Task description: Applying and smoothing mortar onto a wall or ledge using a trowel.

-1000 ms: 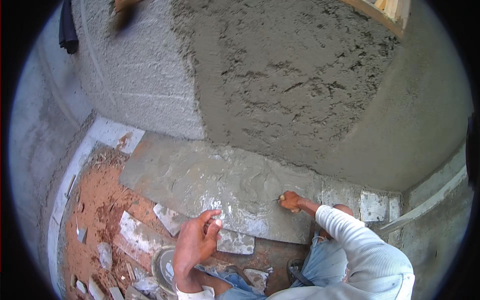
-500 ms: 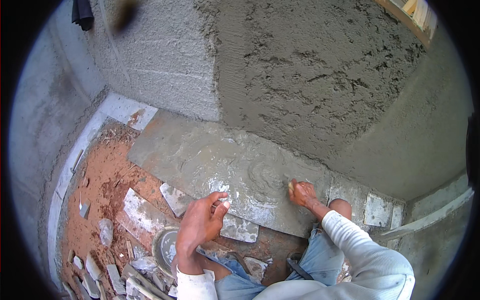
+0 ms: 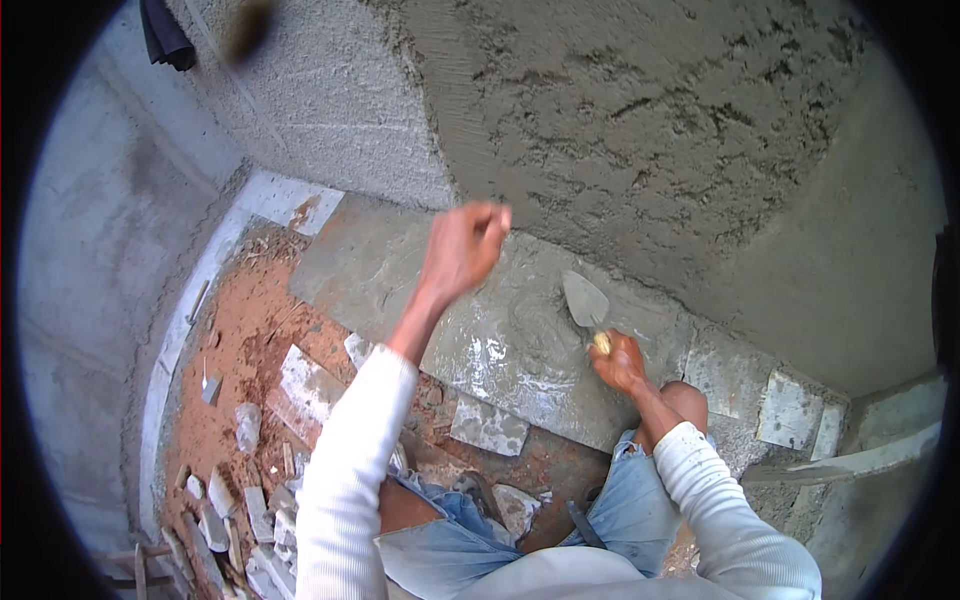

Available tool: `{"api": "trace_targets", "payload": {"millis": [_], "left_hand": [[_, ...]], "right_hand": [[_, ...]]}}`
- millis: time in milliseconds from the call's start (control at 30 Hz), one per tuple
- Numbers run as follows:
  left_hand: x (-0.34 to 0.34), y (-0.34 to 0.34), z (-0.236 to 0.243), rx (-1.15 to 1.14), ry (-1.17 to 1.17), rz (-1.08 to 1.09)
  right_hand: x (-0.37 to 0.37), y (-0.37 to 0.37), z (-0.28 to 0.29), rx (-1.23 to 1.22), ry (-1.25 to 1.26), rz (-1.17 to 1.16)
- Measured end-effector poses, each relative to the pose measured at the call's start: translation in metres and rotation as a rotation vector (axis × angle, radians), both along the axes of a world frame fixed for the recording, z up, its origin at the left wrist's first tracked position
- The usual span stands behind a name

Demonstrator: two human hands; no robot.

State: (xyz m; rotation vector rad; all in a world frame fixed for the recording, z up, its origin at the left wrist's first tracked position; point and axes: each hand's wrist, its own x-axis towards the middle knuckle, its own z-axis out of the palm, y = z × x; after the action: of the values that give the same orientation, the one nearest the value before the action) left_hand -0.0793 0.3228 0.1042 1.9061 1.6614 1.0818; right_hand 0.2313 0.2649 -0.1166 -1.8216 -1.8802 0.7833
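Left of both hands we see red soil (image 3: 245,365); then the left hand (image 3: 465,248) is held over the wet mortar (image 3: 535,325), fingers curled (blurred, so we cannot tell whether they grip anything). Just ahead of the right hand (image 3: 620,362), closed around its yellow handle, the trowel (image 3: 584,300) points away; pale tiles (image 3: 788,408) lie to that hand's right.

Grey walls (image 3: 110,300) border a reddish earth floor (image 3: 240,325) littered with rubble (image 3: 258,512).
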Motion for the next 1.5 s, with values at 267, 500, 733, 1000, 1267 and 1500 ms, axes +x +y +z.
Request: {"api": "trace_targets", "payload": {"millis": [267, 500, 733, 1000, 1267, 1500], "left_hand": [[0.040, 0.177, -0.004, 0.402, -0.063, 0.343], [0.052, 0.208, -0.004, 0.328, -0.129, 0.509], [0.065, 0.200, 0.006, 0.336, -0.154, 0.479], [0.060, 0.208, 0.004, 0.394, -0.116, 0.481], [0.019, 0.170, 0.059, 0.253, -0.585, 0.176], [-0.029, 0.114, 0.196, 0.731, -0.507, 0.040]], "right_hand": [[-0.009, -0.009, 0.021, -0.169, 0.058, 0.162], [0.005, -0.005, 0.032, -0.149, 0.153, 0.093], [0.004, -0.002, 0.020, -0.125, 0.186, 0.124], [0.001, -0.003, 0.016, -0.126, 0.193, 0.117], [0.023, -0.003, 0.006, -0.133, 0.175, 0.050], [0.010, -0.002, 0.013, -0.148, 0.168, 0.081]]}}
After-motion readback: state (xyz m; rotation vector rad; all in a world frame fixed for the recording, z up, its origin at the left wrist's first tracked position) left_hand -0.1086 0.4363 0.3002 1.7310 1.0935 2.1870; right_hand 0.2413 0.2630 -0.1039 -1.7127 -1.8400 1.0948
